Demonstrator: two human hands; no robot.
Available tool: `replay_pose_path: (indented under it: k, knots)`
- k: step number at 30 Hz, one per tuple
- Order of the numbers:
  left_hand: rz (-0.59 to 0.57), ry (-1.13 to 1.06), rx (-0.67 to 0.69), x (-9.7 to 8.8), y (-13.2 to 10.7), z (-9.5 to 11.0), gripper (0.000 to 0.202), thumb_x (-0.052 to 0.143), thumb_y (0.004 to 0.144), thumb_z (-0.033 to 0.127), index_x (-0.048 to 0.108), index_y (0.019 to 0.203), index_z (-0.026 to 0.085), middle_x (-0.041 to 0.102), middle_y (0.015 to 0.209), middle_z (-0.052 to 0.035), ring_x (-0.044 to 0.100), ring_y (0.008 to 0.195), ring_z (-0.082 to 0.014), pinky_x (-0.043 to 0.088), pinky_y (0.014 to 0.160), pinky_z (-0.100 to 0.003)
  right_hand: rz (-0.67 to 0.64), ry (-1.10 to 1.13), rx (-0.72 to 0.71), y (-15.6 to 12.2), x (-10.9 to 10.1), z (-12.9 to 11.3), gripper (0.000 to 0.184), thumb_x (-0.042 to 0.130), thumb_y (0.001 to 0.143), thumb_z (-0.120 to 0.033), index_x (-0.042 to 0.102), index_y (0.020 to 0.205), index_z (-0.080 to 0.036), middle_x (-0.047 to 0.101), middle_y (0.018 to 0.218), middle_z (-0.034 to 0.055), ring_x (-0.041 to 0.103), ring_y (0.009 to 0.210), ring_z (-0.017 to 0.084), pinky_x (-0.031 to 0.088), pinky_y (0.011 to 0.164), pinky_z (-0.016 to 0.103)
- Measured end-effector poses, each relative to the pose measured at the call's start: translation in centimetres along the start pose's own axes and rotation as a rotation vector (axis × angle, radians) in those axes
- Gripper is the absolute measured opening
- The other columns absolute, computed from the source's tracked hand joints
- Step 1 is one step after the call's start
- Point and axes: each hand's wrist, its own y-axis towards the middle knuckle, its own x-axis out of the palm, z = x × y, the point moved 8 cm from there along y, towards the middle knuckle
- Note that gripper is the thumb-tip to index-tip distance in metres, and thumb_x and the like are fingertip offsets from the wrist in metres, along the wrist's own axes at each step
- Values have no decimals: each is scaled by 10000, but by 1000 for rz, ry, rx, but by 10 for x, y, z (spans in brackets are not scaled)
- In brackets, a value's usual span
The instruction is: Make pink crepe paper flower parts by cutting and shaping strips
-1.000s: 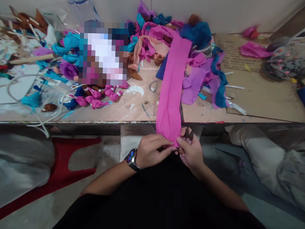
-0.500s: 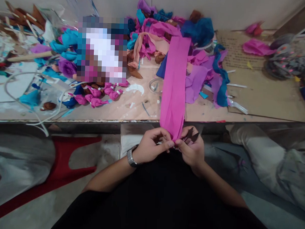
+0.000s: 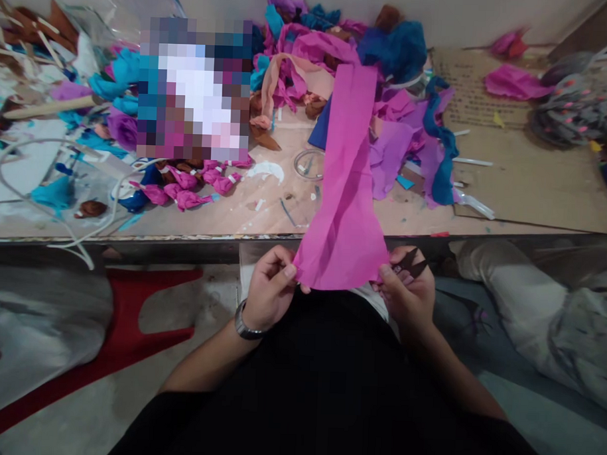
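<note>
A long strip of pink crepe paper (image 3: 347, 189) runs from the pile on the table down over the front edge to my lap. My left hand (image 3: 268, 296), with a watch on the wrist, pinches the strip's near left corner. My right hand (image 3: 405, 291) pinches the near right corner and also holds small dark scissors (image 3: 412, 263), whose tips point up to the right. Between the two hands the paper's end is spread wide and flat.
The wooden table (image 3: 264, 213) carries heaps of pink, purple, blue and brown crepe paper (image 3: 388, 71), small twisted pink pieces (image 3: 195, 187), a white cable (image 3: 60, 206) and a clear round lid (image 3: 309, 165). Cardboard (image 3: 524, 175) lies at the right. A red stool (image 3: 131, 314) stands below left.
My hands have moved apart, pulling the strip's narrow, gathered end open into a wide flat edge. The view has tilted slightly.
</note>
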Motion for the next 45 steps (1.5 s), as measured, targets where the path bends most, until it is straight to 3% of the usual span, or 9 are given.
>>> replay_pose_path:
  k: [12, 16, 21, 23, 26, 30, 36, 40, 45]
  knots:
    - [87, 26, -142, -28, -27, -31, 389, 856, 873, 398, 548, 804, 170, 556, 614, 68, 669, 577, -102, 551, 603, -210, 34, -117, -66, 7, -18, -6, 229, 810, 904, -262, 594, 976, -239, 576, 671, -55, 527, 495, 94, 430, 485, 246]
    - [67, -10, -199, -31, -33, -46, 303, 818, 880, 354, 585, 822, 169, 635, 665, 30, 701, 620, -131, 562, 642, -242, 30, -175, -95, 5, -25, -4, 193, 794, 920, -252, 614, 986, -233, 589, 720, -45, 534, 520, 88, 430, 493, 238]
    - [-91, 49, -225, -22, -39, -58, 482, 657, 974, 641, 693, 1059, 167, 770, 795, -76, 777, 764, -228, 625, 755, -363, 13, -210, -47, 1, -29, 5, 233, 821, 906, -313, 622, 997, -232, 579, 758, -42, 557, 531, 90, 420, 485, 233]
    - [-178, 111, -227, -18, -40, -58, 546, 649, 965, 694, 707, 1091, 165, 807, 901, -121, 798, 861, -243, 631, 821, -374, 18, -171, 12, -2, -31, 12, 280, 828, 909, -391, 628, 1027, -235, 557, 765, -46, 509, 505, 79, 406, 466, 228]
    - [-295, 234, -284, -8, -39, -62, 499, 709, 968, 606, 751, 1105, 129, 817, 1060, -181, 800, 995, -266, 633, 898, -387, 8, 15, 121, -10, -32, 24, 508, 736, 898, -717, 630, 1018, -234, 459, 679, -68, 334, 446, 58, 314, 433, 219]
    - [-255, 167, -381, 5, -31, -64, 433, 669, 1013, 549, 775, 1112, 140, 828, 1019, -166, 812, 962, -271, 659, 913, -431, 3, 169, 183, -20, -36, 31, 776, 667, 734, -961, 672, 962, -219, 401, 629, -75, 263, 449, 55, 270, 451, 222]
    - [-39, -39, -395, 16, -15, -59, 398, 833, 891, 497, 775, 1152, 202, 822, 1097, -104, 806, 1011, -276, 693, 895, -456, -64, 266, 324, -39, -24, 24, 618, 693, 860, -734, 797, 1143, -195, 458, 706, -33, 303, 469, 81, 302, 439, 252]
    - [65, -57, -348, 19, -4, -51, 460, 886, 838, 473, 774, 1197, 209, 804, 1215, -100, 778, 1126, -270, 676, 977, -456, -134, 283, 292, -60, -8, 0, 581, 692, 913, -621, 780, 1300, -197, 446, 724, -9, 362, 574, 125, 352, 510, 274]
    - [53, -71, -252, 34, 17, -39, 489, 856, 865, 460, 759, 1268, 200, 800, 1233, -109, 751, 1223, -293, 643, 1052, -490, -440, 323, 372, -82, 22, 1, 452, 559, 1046, -614, 650, 1368, -311, 461, 814, -6, 425, 592, 130, 385, 514, 265]
